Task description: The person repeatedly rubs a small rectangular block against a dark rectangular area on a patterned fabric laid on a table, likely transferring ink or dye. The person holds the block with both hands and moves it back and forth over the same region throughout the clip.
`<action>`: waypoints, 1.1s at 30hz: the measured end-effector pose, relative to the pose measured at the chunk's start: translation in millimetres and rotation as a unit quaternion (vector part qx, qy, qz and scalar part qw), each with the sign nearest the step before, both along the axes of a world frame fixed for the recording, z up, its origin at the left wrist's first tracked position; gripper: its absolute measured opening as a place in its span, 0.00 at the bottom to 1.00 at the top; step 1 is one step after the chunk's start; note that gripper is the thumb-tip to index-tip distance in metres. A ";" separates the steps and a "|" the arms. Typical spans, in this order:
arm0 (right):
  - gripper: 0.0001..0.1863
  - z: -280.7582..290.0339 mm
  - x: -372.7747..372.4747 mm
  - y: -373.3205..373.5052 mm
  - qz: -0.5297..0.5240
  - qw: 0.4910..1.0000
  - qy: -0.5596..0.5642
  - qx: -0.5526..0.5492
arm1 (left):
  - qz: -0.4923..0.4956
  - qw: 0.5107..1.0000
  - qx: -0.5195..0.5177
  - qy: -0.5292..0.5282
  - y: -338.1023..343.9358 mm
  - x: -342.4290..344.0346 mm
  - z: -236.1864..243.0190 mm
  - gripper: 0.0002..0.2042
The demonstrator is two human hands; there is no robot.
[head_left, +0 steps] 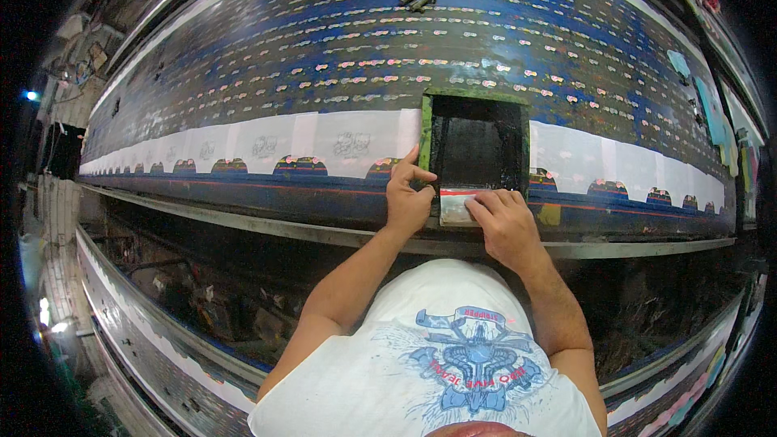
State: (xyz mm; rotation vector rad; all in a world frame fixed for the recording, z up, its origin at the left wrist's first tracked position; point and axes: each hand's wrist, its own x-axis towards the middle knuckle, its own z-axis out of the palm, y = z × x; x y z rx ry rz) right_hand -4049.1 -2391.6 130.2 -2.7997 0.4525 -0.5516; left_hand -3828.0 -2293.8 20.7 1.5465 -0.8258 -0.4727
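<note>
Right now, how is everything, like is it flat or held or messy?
Long printing table: stained and speckled
Green-edged printing screen: laid on the table, dark inside
White fabric panels: flat, in a row
Dark cylinders: loose, bunched together
Squeegee: held
Left hand: index finger outstretched beside the screen's left edge
Right hand: fingers curled over the squeegee

Bright light (31, 96) far left, pale strip of wall or floor (58, 194), long table (146, 352) lower left

Smooth, metallic-looking flat tool (457, 212), glossy black screen (476, 142), matt white cloth-like panels (306, 131), shiny stained table (518, 44).
</note>
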 end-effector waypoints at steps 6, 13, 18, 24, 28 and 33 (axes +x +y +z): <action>0.17 28.8 10.1 -52.2 0.048 0.990 0.125 0.048 | 0.003 1.000 0.004 -0.029 -0.6 -1.8 -1.4 0.10; 0.20 20.7 70.3 -134.1 -0.008 0.994 0.100 0.052 | -0.007 1.000 0.008 -0.009 -2.2 -3.5 -0.7 0.09; 0.23 7.3 87.9 -145.3 -0.038 0.997 0.062 0.031 | -0.004 0.999 0.014 -0.049 -2.0 -2.3 -6.3 0.08; 0.28 3.1 65.3 -91.8 -0.024 0.998 0.065 0.006 | -0.016 1.000 0.015 0.005 -0.6 -2.9 1.1 0.08; 0.28 10.1 45.8 -40.4 -0.024 0.997 0.068 0.010 | -0.011 1.000 0.007 -0.022 0.8 -2.5 -4.4 0.08; 0.27 12.7 24.0 2.6 -0.033 0.995 0.090 0.022 | -0.013 0.999 -0.017 -0.032 0.8 -0.3 0.8 0.08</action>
